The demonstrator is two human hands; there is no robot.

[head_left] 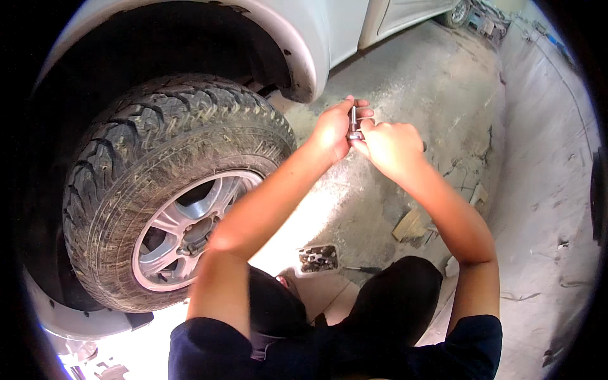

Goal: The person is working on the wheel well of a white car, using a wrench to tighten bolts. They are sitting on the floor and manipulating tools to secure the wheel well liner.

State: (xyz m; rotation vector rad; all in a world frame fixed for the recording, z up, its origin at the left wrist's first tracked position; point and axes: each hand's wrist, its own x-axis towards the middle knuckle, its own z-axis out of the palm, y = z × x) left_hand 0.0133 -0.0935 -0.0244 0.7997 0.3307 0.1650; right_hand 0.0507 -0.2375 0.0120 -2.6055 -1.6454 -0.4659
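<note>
Both my hands are held together in front of me, beside the wheel. Between them is a shiny metal piece (354, 118) with a slim upright shank and a wider head at its lower end; its exact kind is unclear. My left hand (332, 131) is turned palm up and curls around the shank, thumb at the top. My right hand (394, 147) pinches the head end, its fingers closed and partly hidden. A small dark tip shows by the right wrist, and I cannot tell whether it belongs to the metal piece.
A muddy off-road tyre (174, 130) on a silver alloy rim (170, 256) sits under a white vehicle (310, 31) at left. A tray of small metal parts (300, 268) rests between my feet, near a dark-handled tool (362, 269). Cardboard (410, 227) lies by the right wall (538, 177).
</note>
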